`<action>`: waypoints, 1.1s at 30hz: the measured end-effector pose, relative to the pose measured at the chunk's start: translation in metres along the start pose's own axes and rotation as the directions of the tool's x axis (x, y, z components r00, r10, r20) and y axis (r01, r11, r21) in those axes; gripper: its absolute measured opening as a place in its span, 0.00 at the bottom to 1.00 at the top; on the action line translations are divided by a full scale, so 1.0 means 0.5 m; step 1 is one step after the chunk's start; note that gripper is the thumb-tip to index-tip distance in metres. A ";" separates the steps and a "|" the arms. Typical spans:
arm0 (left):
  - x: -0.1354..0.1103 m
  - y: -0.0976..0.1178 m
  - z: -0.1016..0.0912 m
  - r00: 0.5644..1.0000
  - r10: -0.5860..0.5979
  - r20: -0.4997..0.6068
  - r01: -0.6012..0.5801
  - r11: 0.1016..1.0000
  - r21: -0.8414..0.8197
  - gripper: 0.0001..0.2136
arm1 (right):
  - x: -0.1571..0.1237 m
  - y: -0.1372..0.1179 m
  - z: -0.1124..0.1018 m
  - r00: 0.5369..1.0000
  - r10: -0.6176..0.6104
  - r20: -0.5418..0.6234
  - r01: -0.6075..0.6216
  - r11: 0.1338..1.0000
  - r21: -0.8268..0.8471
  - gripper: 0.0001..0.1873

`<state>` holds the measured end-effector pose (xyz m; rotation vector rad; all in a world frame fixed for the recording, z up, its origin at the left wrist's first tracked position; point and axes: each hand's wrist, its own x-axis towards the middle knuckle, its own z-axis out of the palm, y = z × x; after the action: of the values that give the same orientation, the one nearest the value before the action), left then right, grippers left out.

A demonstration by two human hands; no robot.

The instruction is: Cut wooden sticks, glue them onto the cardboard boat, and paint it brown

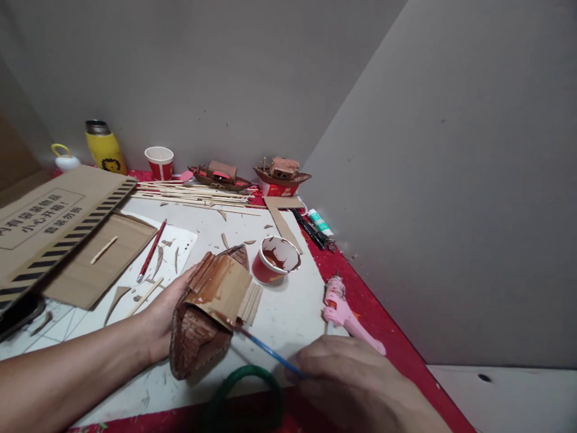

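My left hand (164, 316) grips a brown cardboard model boat (211, 307) from its left side and holds it just above the white work sheet (288, 313). My right hand (360, 385) is closed on a thin blue-handled paintbrush (265, 349). The brush tip touches the boat's cardboard cabin roof, which carries wet brown paint. A red paper cup of brown paint (274, 260) stands just beyond the boat.
A pink glue gun (345, 313) lies at the right on the red table. Two finished model boats (220, 174), a red cup (159, 161), a yellow flask (106, 147) and wooden sticks (193, 195) sit at the back. Cardboard sheets (58, 216) and a red pen (152, 249) lie left.
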<state>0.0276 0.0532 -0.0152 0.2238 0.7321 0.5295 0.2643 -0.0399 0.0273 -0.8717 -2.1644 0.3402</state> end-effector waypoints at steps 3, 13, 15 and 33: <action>0.001 0.001 -0.002 1.000 0.009 -0.012 -0.009 1.000 0.003 0.26 | -0.013 0.027 0.007 0.996 -0.072 -0.043 0.072 0.997 0.009 0.20; -0.005 0.001 0.003 0.998 -0.022 -0.055 0.022 1.000 -0.015 0.25 | -0.005 0.021 0.007 0.999 -0.035 -0.006 0.036 0.965 0.262 0.17; -0.005 0.000 0.002 0.996 -0.024 -0.081 0.022 0.999 -0.024 0.25 | -0.013 0.025 0.012 0.995 0.038 -0.093 -0.006 0.946 0.323 0.17; -0.007 -0.011 -0.005 0.998 0.050 -0.047 -0.049 0.999 0.023 0.20 | -0.035 0.040 0.039 0.934 0.338 -0.116 -0.189 0.742 0.643 0.14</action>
<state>0.0258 0.0467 -0.0168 0.2505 0.7804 0.5754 0.2676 -0.0366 -0.0052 -0.7750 -1.5434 0.9942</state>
